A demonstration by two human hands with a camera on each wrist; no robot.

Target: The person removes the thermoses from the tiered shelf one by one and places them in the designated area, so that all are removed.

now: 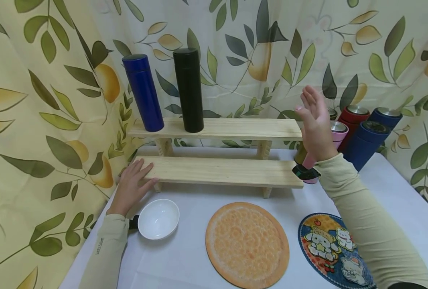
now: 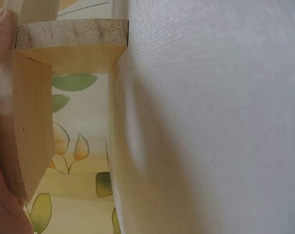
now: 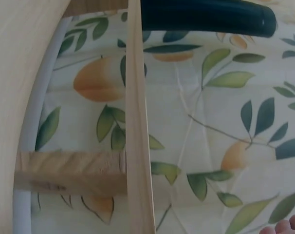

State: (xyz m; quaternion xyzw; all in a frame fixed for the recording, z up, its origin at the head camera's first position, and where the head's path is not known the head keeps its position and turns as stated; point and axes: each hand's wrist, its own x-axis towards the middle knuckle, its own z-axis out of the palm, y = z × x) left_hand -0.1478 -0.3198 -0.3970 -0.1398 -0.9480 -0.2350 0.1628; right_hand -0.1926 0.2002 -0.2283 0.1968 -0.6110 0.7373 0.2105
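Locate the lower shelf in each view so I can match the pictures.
Head: lower shelf runs across the middle, left hand on its left end.
Left wrist: shelf stands vertically at the left, a leg near the top.
Right wrist: shelf fills the left edge.
Shared landmark: leafy curtain, beyond it in all three.

Worktop (image 1: pixel 188 261): white covering, fine texture visible at close range, faint crease near the near left corner. Patterned fabric backdrop (image 1: pixel 235 96) hangs beyond the far edge and extends along the left and right edges. Print consists of green and grey-blue leaves (image 1: pixel 47 47) with orange-yellow fruit (image 1: pixel 107 83) on a pale ground. Shallow wrinkles noted. Backdrop reads yellower beside the left edge, whiter behind the far edge. Lighting is soft; shadows on the covering are blurred.
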